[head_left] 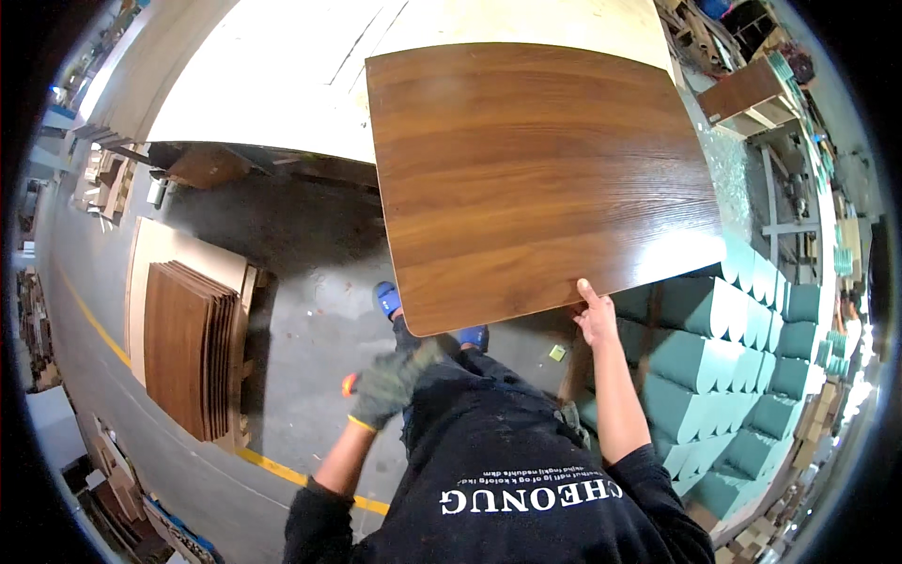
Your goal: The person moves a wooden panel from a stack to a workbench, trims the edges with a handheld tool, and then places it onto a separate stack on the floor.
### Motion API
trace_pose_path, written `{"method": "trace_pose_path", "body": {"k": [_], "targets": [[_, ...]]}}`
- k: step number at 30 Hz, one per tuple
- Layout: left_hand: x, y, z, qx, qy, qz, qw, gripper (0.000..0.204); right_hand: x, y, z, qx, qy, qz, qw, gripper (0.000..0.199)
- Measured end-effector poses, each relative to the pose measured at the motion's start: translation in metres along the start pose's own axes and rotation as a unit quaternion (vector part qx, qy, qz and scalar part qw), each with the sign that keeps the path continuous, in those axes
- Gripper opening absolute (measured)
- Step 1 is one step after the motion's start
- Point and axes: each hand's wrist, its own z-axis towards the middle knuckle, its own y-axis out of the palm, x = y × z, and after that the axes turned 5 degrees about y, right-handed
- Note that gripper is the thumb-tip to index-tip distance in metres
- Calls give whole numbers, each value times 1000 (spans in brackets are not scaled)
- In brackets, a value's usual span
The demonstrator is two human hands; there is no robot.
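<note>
A large brown wood-grain panel (540, 179) with rounded corners lies partly on the pale worktable (272, 85) and juts over its near edge towards me. My bare right hand (596, 320) grips the panel's near edge, thumb on top and the other fingers underneath, mostly hidden. Apart from the panel, my left hand (387, 385) hangs in front of my left thigh. It wears a grey-green work glove with a yellow cuff, and an orange patch shows at its side. Motion smears its fingers, so I cannot tell whether they hold anything.
To the left, a stack of brown panels (183, 348) rests on a pale board over a pallet. Piled teal blocks with rounded ends (700, 362) stand close on my right. A yellow floor line (272, 467) runs past the pallet. Bubble wrap (728, 174) lies beyond the panel's right side.
</note>
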Motion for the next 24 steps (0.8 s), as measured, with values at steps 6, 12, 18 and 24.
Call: {"method": "trace_pose_path", "body": {"k": [6, 12, 18, 24], "targets": [[17, 11, 20, 282, -274, -253, 884, 38, -12, -35, 41, 58, -60, 255, 963, 47], [-38, 16, 47, 370, -347, -473, 720, 36, 13, -8, 32, 42, -18, 275, 960, 36], [-160, -56, 55, 362, -73, -129, 920, 38, 28, 43, 2, -14, 38, 97, 994, 42], [-115, -55, 36, 106, -107, 46, 988, 39, 22, 43, -7, 0, 52, 62, 997, 45]]}}
